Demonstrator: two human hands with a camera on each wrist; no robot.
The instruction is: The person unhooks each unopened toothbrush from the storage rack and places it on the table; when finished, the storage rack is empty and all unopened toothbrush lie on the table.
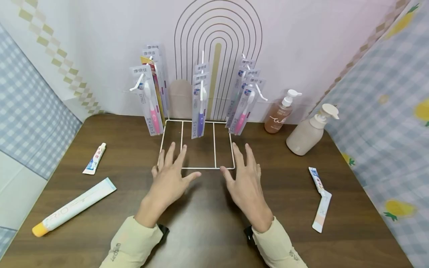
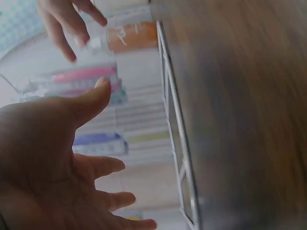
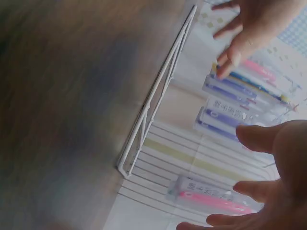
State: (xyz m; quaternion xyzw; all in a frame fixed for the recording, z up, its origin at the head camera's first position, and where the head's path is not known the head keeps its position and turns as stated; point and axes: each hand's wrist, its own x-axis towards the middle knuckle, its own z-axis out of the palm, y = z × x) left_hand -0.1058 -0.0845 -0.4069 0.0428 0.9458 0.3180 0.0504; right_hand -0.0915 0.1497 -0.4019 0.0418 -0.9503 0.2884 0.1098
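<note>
My left hand [image 1: 169,182] hovers over the front left of a white wire display rack [image 1: 201,168], fingers spread and holding nothing. On the other side my right hand [image 1: 246,182] has its fingers spread too, at the rack's front right corner. Packaged toothbrushes hang from the rack's hooks in three groups: a pink one [image 1: 155,115] in front on the left, a purple one [image 1: 200,121] in the middle, and another pink one [image 1: 240,121] on the right. A yellow and red package [image 1: 155,80] hangs behind the left front one. Both wrist views show bare palms.
On the left lie a small toothpaste tube [image 1: 95,159] and a long white tube with a yellow cap [image 1: 75,206]. An amber pump bottle [image 1: 276,117] and a beige pump bottle [image 1: 305,136] stand back right. Two small tubes, one a pale tube [image 1: 323,210], lie at right.
</note>
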